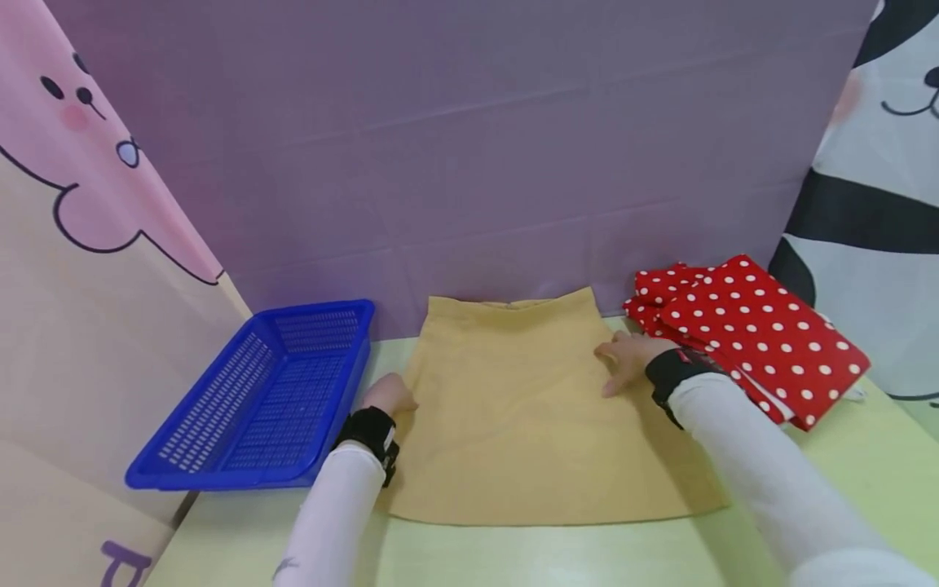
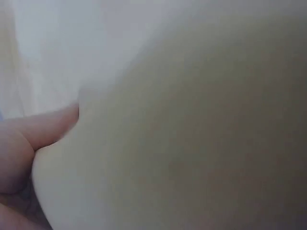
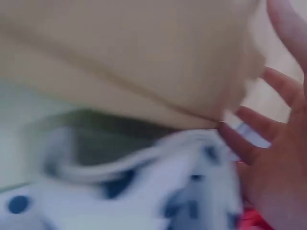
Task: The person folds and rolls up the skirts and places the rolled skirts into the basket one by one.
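Observation:
A mustard-yellow skirt (image 1: 513, 408) lies spread out, its waistband at the far side and its wide hem toward me. My left hand (image 1: 390, 395) pinches its left edge. In the left wrist view, the thumb (image 2: 53, 127) lies over the blurred cloth (image 2: 168, 158), with the other fingers partly hidden beneath it. On the right side of the skirt, my right hand (image 1: 629, 359) touches the cloth with its fingers spread. In the right wrist view, these fingers (image 3: 280, 88) extend loosely beside the skirt's edge (image 3: 144, 62).
A blue plastic basket (image 1: 293, 408) stands left of the skirt. Folded red polka-dot fabric (image 1: 763, 318) lies at the right, near my right forearm. White fabric with dark spots (image 3: 144, 191) appears in the right wrist view. A purple backdrop (image 1: 477, 163) hangs behind the pale table (image 1: 528, 554).

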Demonstrator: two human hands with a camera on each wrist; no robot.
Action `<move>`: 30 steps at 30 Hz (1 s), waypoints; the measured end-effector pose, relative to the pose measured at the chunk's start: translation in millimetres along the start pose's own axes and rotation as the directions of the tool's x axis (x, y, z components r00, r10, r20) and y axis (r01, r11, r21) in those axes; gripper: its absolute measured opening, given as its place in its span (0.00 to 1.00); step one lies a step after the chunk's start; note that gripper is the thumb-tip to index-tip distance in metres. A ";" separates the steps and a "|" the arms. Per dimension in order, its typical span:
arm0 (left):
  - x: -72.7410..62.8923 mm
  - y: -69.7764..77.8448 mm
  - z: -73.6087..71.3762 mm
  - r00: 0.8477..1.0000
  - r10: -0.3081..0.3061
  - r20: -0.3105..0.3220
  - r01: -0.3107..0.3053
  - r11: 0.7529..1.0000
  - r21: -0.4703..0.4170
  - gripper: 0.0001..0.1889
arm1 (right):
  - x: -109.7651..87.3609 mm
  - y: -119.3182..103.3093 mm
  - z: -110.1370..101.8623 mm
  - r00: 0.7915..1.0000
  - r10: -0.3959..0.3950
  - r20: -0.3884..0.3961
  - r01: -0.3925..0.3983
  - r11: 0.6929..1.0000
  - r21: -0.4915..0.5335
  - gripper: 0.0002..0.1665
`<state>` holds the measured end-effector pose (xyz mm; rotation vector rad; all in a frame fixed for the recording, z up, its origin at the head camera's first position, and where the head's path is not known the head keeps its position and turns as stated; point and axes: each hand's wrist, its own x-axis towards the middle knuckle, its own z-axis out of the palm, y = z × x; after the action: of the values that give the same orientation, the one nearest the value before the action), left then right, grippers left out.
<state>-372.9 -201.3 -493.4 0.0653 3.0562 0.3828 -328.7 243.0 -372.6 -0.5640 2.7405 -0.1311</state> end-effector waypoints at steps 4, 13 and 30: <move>-34.4 45.6 -47.8 0.999 -0.034 -0.038 0.031 0.997 -0.075 0.16 | 9.7 -17.9 -19.1 1.000 0.009 0.013 -0.010 0.994 0.106 0.44; -68.7 125.2 -87.1 0.960 0.158 -0.229 -0.159 0.987 0.013 0.08 | 42.4 -87.9 -58.0 0.977 -0.212 0.011 0.176 0.834 0.523 0.38; -101.8 184.4 -78.9 0.822 0.508 -0.258 -0.481 0.862 0.161 0.03 | 77.4 -144.6 -49.0 0.926 -0.358 -0.121 0.374 0.914 0.158 0.20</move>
<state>-270.1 -47.1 -365.9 0.9068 3.3081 0.2975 -359.4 80.6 -327.9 -1.0368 2.6380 -0.4986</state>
